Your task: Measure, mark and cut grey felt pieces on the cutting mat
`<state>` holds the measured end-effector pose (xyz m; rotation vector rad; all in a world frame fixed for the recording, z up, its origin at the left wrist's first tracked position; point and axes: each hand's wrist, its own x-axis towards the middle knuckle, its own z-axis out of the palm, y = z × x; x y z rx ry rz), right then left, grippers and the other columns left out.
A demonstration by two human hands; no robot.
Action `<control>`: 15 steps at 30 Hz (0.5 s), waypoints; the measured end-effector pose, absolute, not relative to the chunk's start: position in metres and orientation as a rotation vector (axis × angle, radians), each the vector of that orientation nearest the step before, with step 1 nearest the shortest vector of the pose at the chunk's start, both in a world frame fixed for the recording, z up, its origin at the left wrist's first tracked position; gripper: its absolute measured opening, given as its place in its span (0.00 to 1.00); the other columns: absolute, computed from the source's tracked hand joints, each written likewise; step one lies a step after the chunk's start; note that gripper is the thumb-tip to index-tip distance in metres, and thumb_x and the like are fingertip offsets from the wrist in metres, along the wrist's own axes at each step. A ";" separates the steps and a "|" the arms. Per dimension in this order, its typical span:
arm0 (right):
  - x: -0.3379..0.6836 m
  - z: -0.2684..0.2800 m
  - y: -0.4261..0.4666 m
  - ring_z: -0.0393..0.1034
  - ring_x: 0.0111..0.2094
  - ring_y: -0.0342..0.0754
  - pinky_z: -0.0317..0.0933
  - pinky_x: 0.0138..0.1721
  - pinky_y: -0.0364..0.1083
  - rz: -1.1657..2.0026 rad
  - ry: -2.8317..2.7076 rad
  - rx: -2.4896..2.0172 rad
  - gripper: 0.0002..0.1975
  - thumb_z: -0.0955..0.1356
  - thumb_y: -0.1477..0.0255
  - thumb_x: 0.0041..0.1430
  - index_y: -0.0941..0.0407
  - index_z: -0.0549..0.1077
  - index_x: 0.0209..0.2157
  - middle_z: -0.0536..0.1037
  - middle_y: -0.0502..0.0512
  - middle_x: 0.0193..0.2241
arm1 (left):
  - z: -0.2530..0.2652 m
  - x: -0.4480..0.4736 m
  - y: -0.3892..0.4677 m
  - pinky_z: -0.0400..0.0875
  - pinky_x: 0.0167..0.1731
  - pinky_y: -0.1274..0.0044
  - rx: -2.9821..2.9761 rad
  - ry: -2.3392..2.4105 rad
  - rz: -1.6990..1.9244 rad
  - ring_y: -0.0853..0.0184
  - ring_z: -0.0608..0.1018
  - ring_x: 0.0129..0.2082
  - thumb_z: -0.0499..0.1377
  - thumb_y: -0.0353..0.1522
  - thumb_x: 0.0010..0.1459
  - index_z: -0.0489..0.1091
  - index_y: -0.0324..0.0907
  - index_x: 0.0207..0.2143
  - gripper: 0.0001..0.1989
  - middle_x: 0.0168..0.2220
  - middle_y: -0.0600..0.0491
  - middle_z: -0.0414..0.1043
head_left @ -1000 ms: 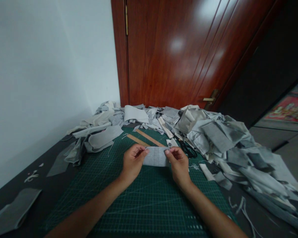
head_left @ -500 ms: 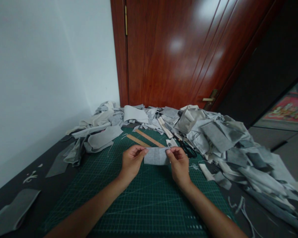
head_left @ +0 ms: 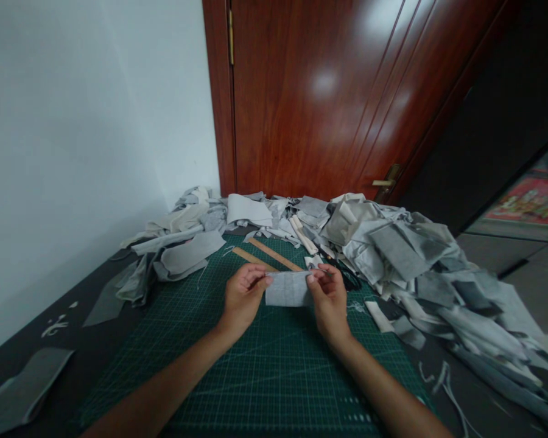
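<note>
A small grey fabric rectangle (head_left: 287, 289) is held flat just above the green cutting mat (head_left: 256, 365). My left hand (head_left: 244, 299) pinches its left top corner between thumb and fingers. My right hand (head_left: 329, 299) pinches its right top corner the same way. Both forearms reach in from the bottom edge. The fabric hangs between the two hands, over the mat's far half.
Two wooden rulers (head_left: 269, 255) lie on the mat just beyond the hands. Black scissors (head_left: 347, 277) rest to the right. A big heap of grey fabric scraps (head_left: 406, 255) spreads along the back and right. A wooden door (head_left: 329, 97) stands behind; a grey piece (head_left: 27, 389) lies front left.
The hands and fabric have stayed almost in place. The fingers shifted slightly along the fabric's top edge.
</note>
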<state>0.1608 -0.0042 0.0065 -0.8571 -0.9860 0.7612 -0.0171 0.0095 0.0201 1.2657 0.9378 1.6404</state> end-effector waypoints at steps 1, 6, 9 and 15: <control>0.161 0.006 -0.004 0.73 0.37 0.49 0.67 0.42 0.50 0.769 -0.979 -0.857 0.21 0.75 0.61 0.53 0.51 0.68 0.45 0.77 0.52 0.35 | 0.020 -0.017 0.009 0.75 0.32 0.77 1.253 0.930 1.629 0.65 0.81 0.30 0.68 0.33 0.46 0.72 0.41 0.37 0.15 0.29 0.54 0.78; 0.159 0.007 -0.004 0.72 0.36 0.48 0.67 0.42 0.49 0.762 -0.995 -0.875 0.20 0.75 0.61 0.53 0.51 0.69 0.44 0.76 0.51 0.35 | 0.022 -0.017 0.009 0.77 0.34 0.75 1.229 0.892 1.578 0.64 0.82 0.32 0.68 0.34 0.48 0.72 0.39 0.43 0.19 0.30 0.52 0.80; 0.158 0.006 -0.004 0.71 0.34 0.48 0.66 0.39 0.48 0.809 -1.001 -0.871 0.18 0.76 0.61 0.52 0.52 0.72 0.41 0.75 0.49 0.32 | 0.021 -0.017 0.009 0.77 0.34 0.74 1.251 0.904 1.590 0.63 0.82 0.32 0.68 0.34 0.48 0.74 0.39 0.41 0.17 0.31 0.51 0.81; 0.158 0.004 -0.001 0.70 0.32 0.47 0.65 0.38 0.48 0.876 -1.013 -0.855 0.14 0.77 0.62 0.50 0.53 0.75 0.35 0.76 0.49 0.29 | 0.019 -0.020 0.011 0.76 0.35 0.74 1.321 1.024 1.636 0.63 0.82 0.33 0.67 0.34 0.48 0.78 0.40 0.36 0.11 0.33 0.49 0.82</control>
